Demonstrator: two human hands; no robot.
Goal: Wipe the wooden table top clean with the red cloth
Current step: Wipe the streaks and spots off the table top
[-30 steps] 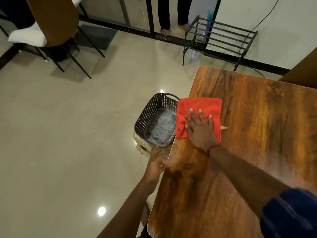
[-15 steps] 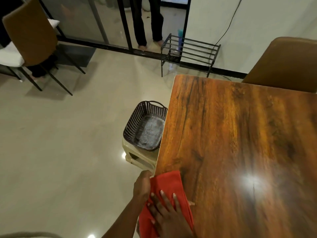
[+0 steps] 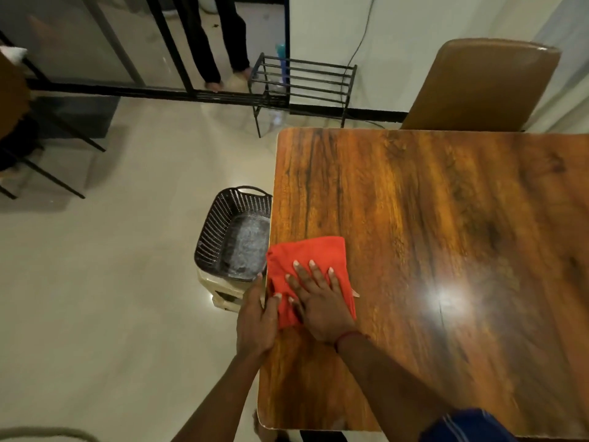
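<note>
Along the left edge of a wooden surface (image 3: 430, 218), low in the centre of the frame, a person's right hand (image 3: 322, 304) presses flat on a folded red cloth (image 3: 306, 255), its fingers straight and spread across the fabric, gripping nothing. The cloth lies on the surface with its left side spilling slightly over the rim. The left hand (image 3: 255, 317) meets it there from off the edge, its fingers nearly straight and touching the cloth's left side. A red band (image 3: 349, 335) circles the right wrist. Just left of the surface, at mid-frame, a dark perforated basket (image 3: 220, 231) sits on a pale stool (image 3: 223, 290). A brown chair (image 3: 484, 84) stands at the far side, upper right; a black metal rack (image 3: 306, 78) and a second person's legs (image 3: 207, 43) appear at upper centre.
</note>
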